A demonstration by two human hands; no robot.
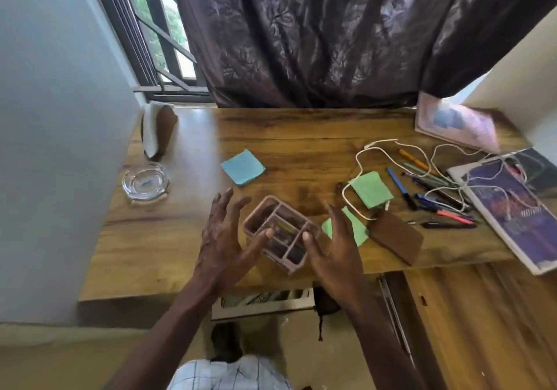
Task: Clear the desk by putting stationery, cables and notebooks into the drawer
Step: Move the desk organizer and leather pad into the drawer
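Fingers point(221, 205) spread and holding nothing, left hand point(221, 239) and right hand point(336, 248) flank the compartment organiser point(280, 228) between them on the counter point(168, 236); a level, two-sided grip should avoid spills.

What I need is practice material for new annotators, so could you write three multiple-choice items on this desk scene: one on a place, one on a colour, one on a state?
1. Where does the glass ashtray stand?
A) near the left edge of the desk
B) on a notebook
C) in the drawer

2. What colour is the sticky pad lying beyond the left hand?
A) orange
B) blue
C) pink

3. How are the two hands?
A) both clenched
B) one grips a pen
C) both open, fingers spread

Answers: 1 A, it stands alone at the far left of the desk. 2 B, the pad is plainly blue. 3 C, the left hand and right hand flank the organizer with fingers spread.
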